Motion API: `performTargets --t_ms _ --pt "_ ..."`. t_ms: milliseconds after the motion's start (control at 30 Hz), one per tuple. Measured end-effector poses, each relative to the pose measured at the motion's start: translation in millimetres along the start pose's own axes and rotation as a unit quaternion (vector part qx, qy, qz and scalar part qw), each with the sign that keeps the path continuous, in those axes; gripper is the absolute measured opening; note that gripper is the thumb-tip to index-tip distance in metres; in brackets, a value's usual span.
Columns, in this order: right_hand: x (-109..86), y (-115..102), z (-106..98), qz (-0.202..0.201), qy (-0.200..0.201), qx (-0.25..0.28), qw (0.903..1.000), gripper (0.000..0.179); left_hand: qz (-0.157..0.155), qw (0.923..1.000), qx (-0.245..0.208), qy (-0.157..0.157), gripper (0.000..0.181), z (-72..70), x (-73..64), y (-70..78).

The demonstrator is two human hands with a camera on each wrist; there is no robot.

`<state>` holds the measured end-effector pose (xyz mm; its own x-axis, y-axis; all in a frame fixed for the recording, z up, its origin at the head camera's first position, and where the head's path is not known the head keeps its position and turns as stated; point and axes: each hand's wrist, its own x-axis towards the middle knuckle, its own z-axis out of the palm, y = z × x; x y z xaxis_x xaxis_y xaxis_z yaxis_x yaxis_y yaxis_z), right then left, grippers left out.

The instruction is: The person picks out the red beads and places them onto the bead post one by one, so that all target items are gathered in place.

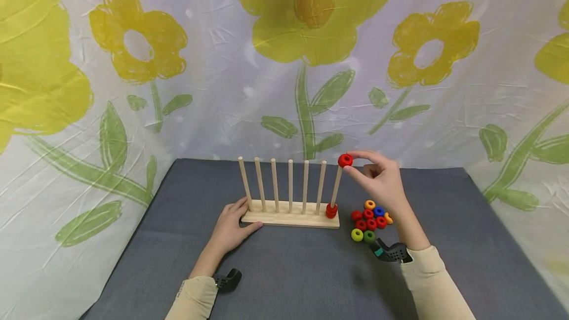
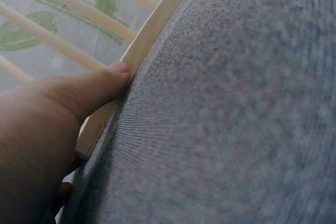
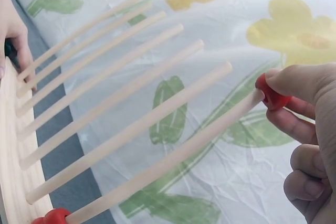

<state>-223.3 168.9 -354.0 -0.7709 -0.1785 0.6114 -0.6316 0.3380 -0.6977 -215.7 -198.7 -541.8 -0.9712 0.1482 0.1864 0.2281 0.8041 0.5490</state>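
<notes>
A wooden peg rack [image 1: 289, 219] with a row of upright pegs stands on the table. My right hand [image 1: 378, 179] pinches a red bead [image 1: 345, 160] between thumb and fingers at the top of the rightmost peg. In the right wrist view, that red bead [image 3: 273, 94] meets the peg's tip; whether the tip is inside its hole I cannot tell. Red beads [image 1: 331, 211] sit at the foot of this same peg. At the other end, my left hand [image 1: 228, 228] holds the rack's base, thumb on the front edge [image 2: 113, 77] and fingers around the left end.
Right of the rack lies a loose group of beads: several red [image 1: 371, 223], a blue one [image 1: 379, 211], a yellow one [image 1: 357, 234], a green one [image 1: 369, 236] and orange ones [image 1: 369, 205]. A flower-printed cloth [image 1: 213, 88] hangs behind the grey-covered table [image 1: 302, 275].
</notes>
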Motion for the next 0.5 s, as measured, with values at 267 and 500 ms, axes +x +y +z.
performTargets --t_ms 267,500 --pt "0.9 0.1 3.0 0.0 -0.002 -0.003 1.0 0.029 0.002 1.0 0.002 0.002 0.079 -0.3 -0.2 0.3" --pt "1.3 0.3 4.3 -0.007 -0.004 0.005 1.0 0.029 0.004 1.0 0.004 0.004 0.08 -0.5 0.0 0.7"
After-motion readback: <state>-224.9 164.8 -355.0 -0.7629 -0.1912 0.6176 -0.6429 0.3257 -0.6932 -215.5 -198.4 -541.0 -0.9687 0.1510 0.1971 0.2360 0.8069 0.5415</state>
